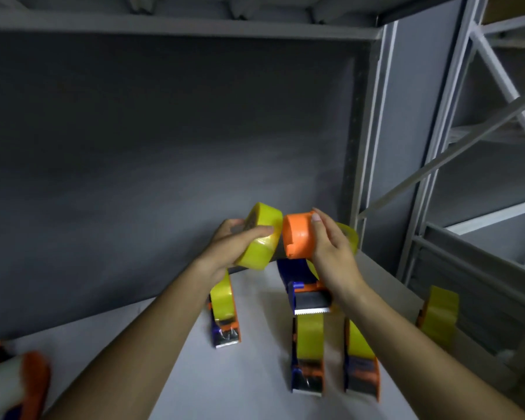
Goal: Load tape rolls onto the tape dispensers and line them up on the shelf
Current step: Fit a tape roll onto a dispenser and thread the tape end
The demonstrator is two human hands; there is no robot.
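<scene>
Head view: left hand (235,242) gripping yellow tape roll (262,237), fingers curled round it, holding it up just left of orange dispenser hub (297,236), almost touching. Right hand (331,247) clamping the hub from its right side, fingers wrapped over, blue dispenser body (297,277) hanging below the hub, serrated blade (312,310) facing down. Sitting on white shelf (255,374) below the hub: three loaded dispensers, one lower left (225,316), two directly below (308,356) (361,362). Another loaded one far right of the hub (438,313), at shelf edge. Blurred dispenser (19,383) far lower left.
</scene>
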